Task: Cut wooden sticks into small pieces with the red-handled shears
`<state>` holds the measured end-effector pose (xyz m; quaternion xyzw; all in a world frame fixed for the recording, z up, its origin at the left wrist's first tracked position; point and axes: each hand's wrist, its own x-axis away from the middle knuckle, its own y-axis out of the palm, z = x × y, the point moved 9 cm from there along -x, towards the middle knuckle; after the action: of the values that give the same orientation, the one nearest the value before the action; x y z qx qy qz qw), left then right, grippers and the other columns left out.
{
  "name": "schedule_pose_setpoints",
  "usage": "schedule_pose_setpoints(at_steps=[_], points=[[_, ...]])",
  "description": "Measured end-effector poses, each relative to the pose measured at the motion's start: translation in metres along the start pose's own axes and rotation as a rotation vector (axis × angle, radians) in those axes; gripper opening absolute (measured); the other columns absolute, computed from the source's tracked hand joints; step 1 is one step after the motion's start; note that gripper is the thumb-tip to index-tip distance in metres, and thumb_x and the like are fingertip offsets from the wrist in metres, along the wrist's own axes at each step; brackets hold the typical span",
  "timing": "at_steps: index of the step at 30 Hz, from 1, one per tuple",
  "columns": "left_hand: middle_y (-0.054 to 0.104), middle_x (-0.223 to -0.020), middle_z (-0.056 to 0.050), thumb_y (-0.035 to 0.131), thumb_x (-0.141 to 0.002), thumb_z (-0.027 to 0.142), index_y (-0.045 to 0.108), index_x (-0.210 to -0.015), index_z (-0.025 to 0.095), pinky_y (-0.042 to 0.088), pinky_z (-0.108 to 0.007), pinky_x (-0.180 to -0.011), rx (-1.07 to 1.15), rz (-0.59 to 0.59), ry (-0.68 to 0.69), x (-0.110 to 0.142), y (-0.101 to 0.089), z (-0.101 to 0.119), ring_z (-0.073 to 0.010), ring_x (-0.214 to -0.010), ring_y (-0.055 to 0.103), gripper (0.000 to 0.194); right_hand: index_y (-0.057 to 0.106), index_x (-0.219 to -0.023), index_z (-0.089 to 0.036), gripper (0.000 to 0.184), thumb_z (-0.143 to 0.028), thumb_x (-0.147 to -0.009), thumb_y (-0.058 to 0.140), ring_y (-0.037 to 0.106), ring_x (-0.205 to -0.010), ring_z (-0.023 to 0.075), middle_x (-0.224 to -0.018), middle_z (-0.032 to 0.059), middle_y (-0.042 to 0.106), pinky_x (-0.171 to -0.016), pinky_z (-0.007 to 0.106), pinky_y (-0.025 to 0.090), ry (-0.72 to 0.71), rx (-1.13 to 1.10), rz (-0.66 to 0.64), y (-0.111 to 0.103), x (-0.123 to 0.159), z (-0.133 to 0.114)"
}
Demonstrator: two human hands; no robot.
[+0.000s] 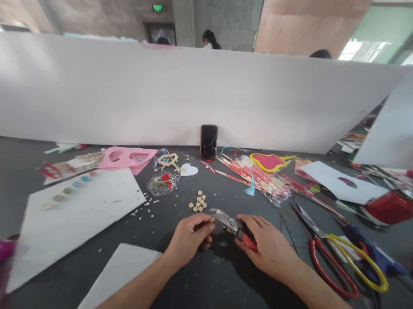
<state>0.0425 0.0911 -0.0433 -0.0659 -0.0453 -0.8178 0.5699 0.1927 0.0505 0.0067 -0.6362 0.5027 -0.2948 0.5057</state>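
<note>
In the middle of the dark table, my right hand [266, 243] is wrapped round the red and black handles of a pair of pruning shears [231, 223]. Their curved metal blades point left, toward my left hand [190, 236]. The thumb and fingers of that hand are pinched together at the blade tips, on a small pale piece mostly hidden by the fingertips. Just beyond the hands lies a little heap of pale flower-shaped pieces [198, 202]. A few similar bits sit under the shears, partly covered.
A phone [208, 143] leans upright against a white partition [189, 95]. Large scissors [322, 240], a glue gun [374, 247] and a red can [396, 205] stand or lie at right. Bundled red-white sticks [259, 175] lie behind. White sheets [81, 216] cover the left side.
</note>
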Motion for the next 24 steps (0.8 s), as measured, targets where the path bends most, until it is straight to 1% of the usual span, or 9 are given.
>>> schedule_pose_setpoints(at_steps=[6,14,24], points=[[0.053,-0.051,0.004,0.058,-0.073,0.03,0.059,-0.074,0.015,0.043,-0.019,-0.045,0.002,0.009,0.004,0.0002,-0.001,-0.0007,-0.0099,-0.046,0.051,0.015,0.045,-0.118,-0.02,0.038,-0.032,-0.082,0.049,0.051,-0.102,0.0225,-0.114,0.0077,0.056,-0.087,0.037,0.04,-0.001,0.0,-0.013,0.0027,-0.0016,0.0017],[0.053,-0.051,0.004,0.057,-0.074,0.03,0.058,-0.074,0.015,0.043,-0.019,-0.045,-0.028,0.006,-0.001,-0.001,-0.0016,-0.0032,-0.0096,-0.046,0.051,0.015,0.045,-0.117,-0.021,0.038,-0.031,-0.081,0.05,0.051,-0.1,0.0226,-0.113,0.0076,0.056,-0.085,0.036,0.04,0.009,0.01,-0.006,0.0023,-0.001,0.0009],[0.054,-0.052,0.003,0.058,-0.073,0.032,0.057,-0.072,0.015,0.043,-0.018,-0.045,-0.063,0.02,0.023,-0.0012,-0.0004,0.0023,-0.0097,-0.047,0.053,0.018,0.047,-0.116,-0.019,0.036,-0.033,-0.082,0.05,0.051,-0.099,0.0218,-0.11,0.0081,0.057,-0.085,0.035,0.04,0.009,0.014,0.018,-0.0008,0.0011,-0.0006]])
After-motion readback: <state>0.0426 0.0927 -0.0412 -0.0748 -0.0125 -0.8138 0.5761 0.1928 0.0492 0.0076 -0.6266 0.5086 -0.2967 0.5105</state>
